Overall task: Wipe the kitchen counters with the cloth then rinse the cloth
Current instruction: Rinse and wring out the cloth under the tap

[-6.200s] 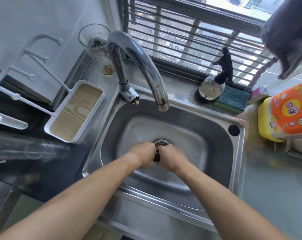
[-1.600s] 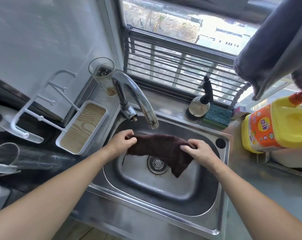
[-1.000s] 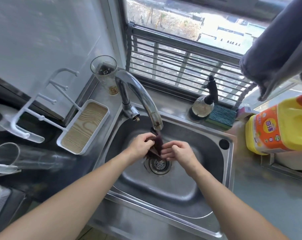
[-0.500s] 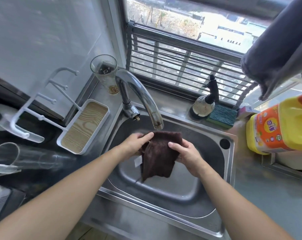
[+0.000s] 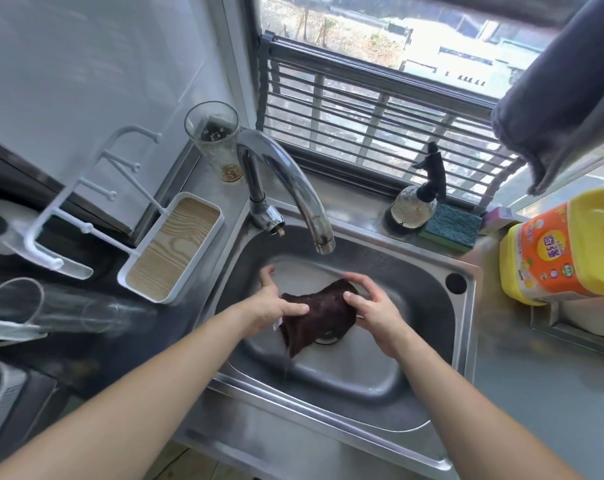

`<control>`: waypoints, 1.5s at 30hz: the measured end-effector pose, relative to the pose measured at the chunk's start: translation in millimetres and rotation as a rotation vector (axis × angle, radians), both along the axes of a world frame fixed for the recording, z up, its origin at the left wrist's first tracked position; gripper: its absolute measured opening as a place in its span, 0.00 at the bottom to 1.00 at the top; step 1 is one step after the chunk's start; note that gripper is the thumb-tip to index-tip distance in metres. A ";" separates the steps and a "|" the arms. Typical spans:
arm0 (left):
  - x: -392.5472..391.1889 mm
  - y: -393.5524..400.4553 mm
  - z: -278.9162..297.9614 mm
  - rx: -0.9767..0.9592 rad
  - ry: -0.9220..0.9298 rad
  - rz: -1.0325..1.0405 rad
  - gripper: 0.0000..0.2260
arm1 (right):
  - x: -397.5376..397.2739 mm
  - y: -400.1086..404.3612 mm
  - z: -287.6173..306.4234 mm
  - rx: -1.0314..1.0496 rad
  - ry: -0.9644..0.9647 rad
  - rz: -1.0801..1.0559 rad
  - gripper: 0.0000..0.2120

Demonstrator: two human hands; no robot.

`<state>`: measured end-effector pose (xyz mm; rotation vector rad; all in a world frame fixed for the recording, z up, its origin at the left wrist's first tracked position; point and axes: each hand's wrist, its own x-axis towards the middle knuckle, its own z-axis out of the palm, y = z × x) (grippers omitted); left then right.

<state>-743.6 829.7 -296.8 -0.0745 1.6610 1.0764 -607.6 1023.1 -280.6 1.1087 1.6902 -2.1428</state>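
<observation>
The left hand [image 5: 271, 306] grips the left edge of a dark brown cloth [image 5: 317, 315], thumb lying flat across the top of the fabric and fingers curled behind it. The right hand [image 5: 371, 306] pinches the right edge, its fingers bent over the upper corner. Between them the cloth hangs spread out, soft and fuzzy like terry, with a loose lower corner drooping to a point and a small white tag showing by the left thumb. A thin trickle falls from that corner.

The cloth is held inside the sink [image 5: 463, 341], a stamped steel basin with rounded corners and a dull brushed sheen; it hangs above the round drain [image 5: 328, 339], which it partly hides. Over the basin curves a chrome faucet [image 5: 286, 181], smooth and arched, its spout tip stained brown.

On the steel ledge behind stand a clear tapered glass [image 5: 215, 140], a round glass spray bottle [image 5: 416, 206] with a black trigger head, and a rectangular green scrubbing sponge [image 5: 449, 232] with a coarse top. To the left, a white plastic tray [image 5: 172, 247] with a wood-grain base carries white pegs, and a clear tumbler [image 5: 51, 306] lies on its side. On the grey tabletop [image 5: 535, 403] at right sits a yellow plastic jug [image 5: 563, 247] with an orange label. A grey plush towel [image 5: 563, 88] hangs at the upper right.
</observation>
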 end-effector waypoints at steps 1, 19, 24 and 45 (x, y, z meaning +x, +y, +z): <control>-0.6 0.3 0.8 -0.009 0.077 -0.030 0.56 | 0.9 -0.9 -1.3 0.009 0.001 0.029 0.17; 38.7 51.7 37.6 0.119 0.364 -0.013 0.16 | 37.1 17.0 15.7 0.151 0.036 -0.128 0.20; 83.2 115.2 63.5 0.201 0.453 -0.085 0.14 | 79.9 62.5 39.3 0.343 0.071 -0.276 0.30; 234.6 229.3 16.5 0.056 1.521 -1.045 0.29 | 265.5 138.2 4.7 1.409 -0.257 0.196 0.29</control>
